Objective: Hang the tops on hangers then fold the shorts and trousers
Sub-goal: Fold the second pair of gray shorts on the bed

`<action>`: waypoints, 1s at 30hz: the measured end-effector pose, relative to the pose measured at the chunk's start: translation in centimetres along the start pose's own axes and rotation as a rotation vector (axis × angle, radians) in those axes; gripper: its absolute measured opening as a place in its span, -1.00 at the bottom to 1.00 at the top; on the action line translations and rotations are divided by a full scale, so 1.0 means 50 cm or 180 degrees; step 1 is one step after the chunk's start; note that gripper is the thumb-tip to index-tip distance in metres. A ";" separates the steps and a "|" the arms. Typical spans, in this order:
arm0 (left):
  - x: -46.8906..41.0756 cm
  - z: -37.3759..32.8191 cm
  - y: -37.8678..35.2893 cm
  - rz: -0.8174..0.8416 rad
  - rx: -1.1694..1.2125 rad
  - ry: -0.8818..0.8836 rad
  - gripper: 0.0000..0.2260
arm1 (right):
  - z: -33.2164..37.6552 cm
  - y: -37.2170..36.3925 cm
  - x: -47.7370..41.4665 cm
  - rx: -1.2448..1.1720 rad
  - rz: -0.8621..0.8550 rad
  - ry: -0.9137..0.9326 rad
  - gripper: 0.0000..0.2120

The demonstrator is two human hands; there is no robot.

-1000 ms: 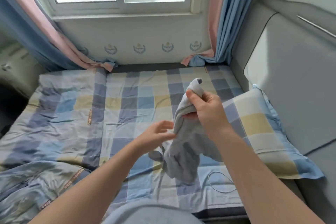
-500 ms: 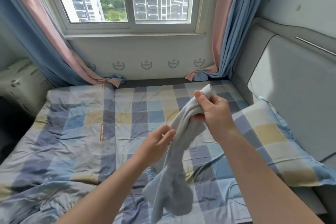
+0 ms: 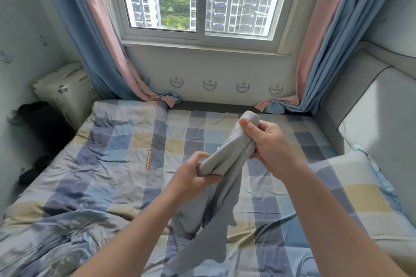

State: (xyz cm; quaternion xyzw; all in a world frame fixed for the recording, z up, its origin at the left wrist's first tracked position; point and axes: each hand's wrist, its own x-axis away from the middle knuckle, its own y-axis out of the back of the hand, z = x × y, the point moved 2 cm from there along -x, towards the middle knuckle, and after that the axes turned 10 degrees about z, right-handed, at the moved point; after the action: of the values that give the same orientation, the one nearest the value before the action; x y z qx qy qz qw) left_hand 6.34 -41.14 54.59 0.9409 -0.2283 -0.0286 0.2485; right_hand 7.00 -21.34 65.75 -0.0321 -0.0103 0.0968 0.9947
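A light grey garment is held up over the bed, bunched into a thick band between both hands. My right hand grips its upper end, thumb on top. My left hand grips the band lower down and to the left. The rest of the grey cloth hangs down from my left hand to the checked bedsheet. I cannot tell which kind of garment it is. No hanger is in view.
A checked pillow lies at the right by the grey padded headboard. Blue and pink curtains hang at both sides of the window. A crumpled quilt lies at the near left. A patterned box stands far left.
My left hand has closed round the garment, which it only touched before. Both hands have lifted the cloth and pulled it into a tighter band. The camera has tilted up toward the window.
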 end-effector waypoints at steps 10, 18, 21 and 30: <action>-0.019 -0.026 0.065 -0.0281 0.0803 0.0057 -0.70 | -0.046 0.059 -0.037 0.0231 -0.1103 -0.0316 -0.87; -0.047 -0.073 0.087 -0.0630 0.2085 0.0391 -0.78 | -0.149 -0.017 0.007 0.0706 0.0375 -0.0613 -0.60; -0.055 -0.088 0.082 -0.0568 0.2338 0.0389 -0.80 | -0.208 -0.093 0.020 0.0518 0.0798 -0.0707 -0.43; -0.056 -0.078 0.101 -0.1271 0.2574 0.0474 -0.80 | -0.336 -0.053 0.017 0.1830 -0.0228 -0.1130 -0.80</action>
State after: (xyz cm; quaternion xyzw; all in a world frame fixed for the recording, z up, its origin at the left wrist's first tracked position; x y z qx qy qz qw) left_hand 2.39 -42.04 60.26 0.9874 -0.0168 0.0832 -0.1334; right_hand 8.77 -24.81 49.17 0.2674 -0.1567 0.0649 0.9485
